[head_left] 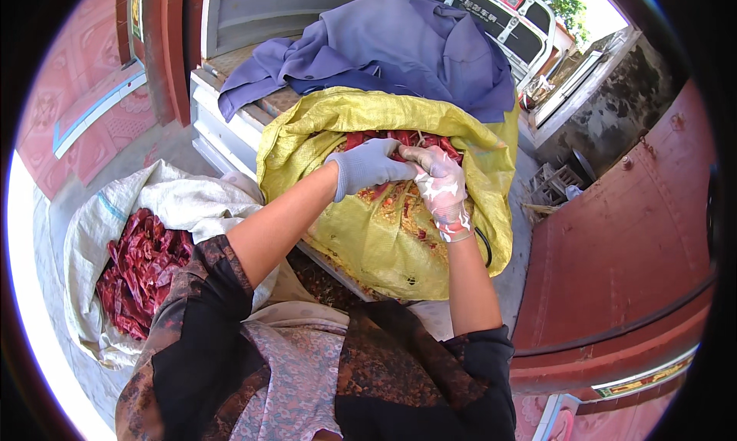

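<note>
Dried red chillies (399, 142) lie heaped in the mouth of the yellow woven sack (384, 241), centre of the frame, and both gloved hands meet right over them. The left hand (367, 167), in a grey glove, has its fingers (399, 171) curled down and closed; they appear clamped on a chilli at the top of the heap, though the pod itself is hidden under the knuckles. The right hand (439, 186), in a pale stained glove, has its fingers (418, 155) bunched together against the left — whether they pinch a pod or only touch the other glove cannot be told.

Handling, as a judgement: the pods look light, dry and brittle, likely to crack or shed seed if squeezed hard; a light pinch near the stem end or along the body would suit them.

Count: two sacks — the yellow one propped against the edge of a low grey surface (230, 134), and a white sack (115, 226) at lower left, open and also holding red chillies (138, 268). Chillies in either sack are too many to count. One blue-grey garment (399, 49) lies crumpled behind the yellow sack at upper centre. One vehicle (507, 15) stands at upper right.
</note>
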`<state>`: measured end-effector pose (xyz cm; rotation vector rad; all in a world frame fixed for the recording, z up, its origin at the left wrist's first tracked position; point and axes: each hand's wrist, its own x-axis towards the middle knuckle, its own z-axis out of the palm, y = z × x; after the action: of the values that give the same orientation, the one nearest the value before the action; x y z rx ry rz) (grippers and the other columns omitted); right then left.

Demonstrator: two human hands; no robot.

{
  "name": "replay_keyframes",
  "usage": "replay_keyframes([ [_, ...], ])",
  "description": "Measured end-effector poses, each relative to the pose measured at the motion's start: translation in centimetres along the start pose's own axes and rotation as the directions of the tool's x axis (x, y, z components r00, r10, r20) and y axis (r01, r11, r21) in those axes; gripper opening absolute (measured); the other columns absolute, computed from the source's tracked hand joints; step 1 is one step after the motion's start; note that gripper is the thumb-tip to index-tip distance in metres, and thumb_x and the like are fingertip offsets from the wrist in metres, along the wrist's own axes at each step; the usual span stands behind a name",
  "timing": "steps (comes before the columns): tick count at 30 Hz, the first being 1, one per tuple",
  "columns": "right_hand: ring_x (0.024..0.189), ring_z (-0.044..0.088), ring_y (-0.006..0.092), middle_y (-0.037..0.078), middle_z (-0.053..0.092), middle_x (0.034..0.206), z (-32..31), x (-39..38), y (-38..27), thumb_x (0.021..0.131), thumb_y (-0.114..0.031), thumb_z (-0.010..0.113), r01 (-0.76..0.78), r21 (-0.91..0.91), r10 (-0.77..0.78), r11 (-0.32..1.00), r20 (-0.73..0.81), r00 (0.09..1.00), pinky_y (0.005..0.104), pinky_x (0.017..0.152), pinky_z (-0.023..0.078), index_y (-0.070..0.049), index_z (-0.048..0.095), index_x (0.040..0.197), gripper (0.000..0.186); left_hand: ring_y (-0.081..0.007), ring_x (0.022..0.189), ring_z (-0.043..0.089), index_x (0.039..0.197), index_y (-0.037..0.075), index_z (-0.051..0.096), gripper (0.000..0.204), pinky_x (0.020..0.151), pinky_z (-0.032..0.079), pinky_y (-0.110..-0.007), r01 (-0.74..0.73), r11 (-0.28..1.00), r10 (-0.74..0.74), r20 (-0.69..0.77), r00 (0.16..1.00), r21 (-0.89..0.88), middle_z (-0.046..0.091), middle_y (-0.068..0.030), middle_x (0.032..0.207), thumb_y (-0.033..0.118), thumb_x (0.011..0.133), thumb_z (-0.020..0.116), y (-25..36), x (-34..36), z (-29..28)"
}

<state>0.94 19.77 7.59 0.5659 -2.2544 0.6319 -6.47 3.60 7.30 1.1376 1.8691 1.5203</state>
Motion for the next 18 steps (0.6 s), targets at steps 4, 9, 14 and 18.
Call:
replay_keyframes([
  [4,0.077,0.064,0.0201,0.007,0.065,0.093,-1.2,-0.7,-0.9,0.079,-0.003,0.064,-0.008,-0.006,0.008,1.0,0.066,0.998,0.0291,0.064,0.051,-0.012,0.065,0.102,0.025,-0.0086,0.062,0.053,0.113,0.003,0.053,0.034,0.056,0.046,-0.027,0.107,0.906,-0.047,0.154,0.987,-0.41,0.062,-0.0049,0.089,0.02,0.085,0.06,0.8,-1.1,0.7],
  [9,0.075,0.058,0.0095,0.004,0.064,0.09,-3.1,-2.7,-3.1,0.085,-0.007,0.061,-0.49,0.528,0.617,0.694,-0.086,0.782,0.0235,0.065,0.047,0.0,0.063,0.1,0.017,-0.0073,0.061,0.049,0.123,-0.002,0.049,0.043,0.055,0.042,-0.023,0.059,0.978,-0.072,-0.057,0.996,-0.2,0.06,-0.003,0.084,0.023,0.088,0.056,-2.4,-1.3,0.1],
  [14,0.071,0.062,0.0214,0.009,0.067,0.083,-8.6,-9.4,-7.4,0.08,-0.027,0.065,-0.756,-0.319,0.819,0.571,0.15,0.555,0.0299,0.068,0.048,-0.003,0.066,0.092,0.027,-0.0017,0.061,0.039,0.112,0.004,0.055,0.04,0.053,0.034,-0.019,-0.091,0.99,0.082,-0.081,0.993,-0.109,0.052,0.0043,0.077,0.036,0.089,0.053,-0.5,-2.4,1.7],
  [18,0.091,0.062,0.0306,0.012,0.065,0.101,-8.3,-18.7,-10.9,0.077,-0.034,0.065,-0.6,-0.663,0.88,0.447,0.205,0.429,0.0358,0.081,0.048,-0.004,0.064,0.104,0.04,-0.0041,0.065,0.041,0.111,0.003,0.055,0.035,0.056,0.034,-0.02,-0.144,0.985,0.136,-0.087,0.987,-0.095,0.052,0.0029,0.076,0.031,0.09,0.051,-2.6,-1.6,1.9],
])
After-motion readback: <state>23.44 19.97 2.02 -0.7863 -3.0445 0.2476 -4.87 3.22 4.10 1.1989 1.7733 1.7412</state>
